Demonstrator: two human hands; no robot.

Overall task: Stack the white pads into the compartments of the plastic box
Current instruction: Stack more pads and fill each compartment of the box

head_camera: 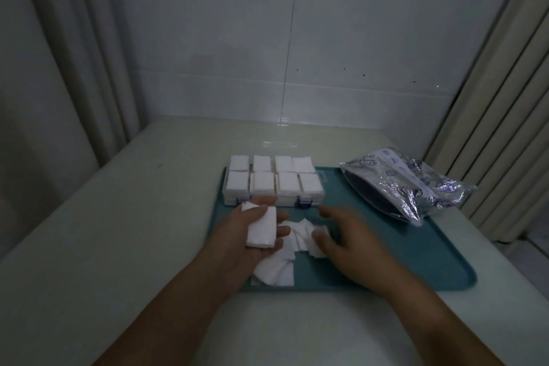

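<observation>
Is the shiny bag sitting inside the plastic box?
No, the shiny bag lies on the right side of the teal tray, apart from the plastic box, which holds white pads.

The left hand [252, 235] covers part of the loose pads [276, 267] and the box's [273, 202] near-left latch. Print on the foil bag [407, 184] is too blurred to read. Both forearms are cut off by the bottom edge.

left hand [252, 235]: bare, no glove, no ring to be seen
right hand [344, 244]: bare, no glove, no ring to be seen
wrists: no watch, no band
forearms: uncovered as far as the lower edge of the view, no sleeve showing
nails: short, plain, as far as the dim light shows
</observation>
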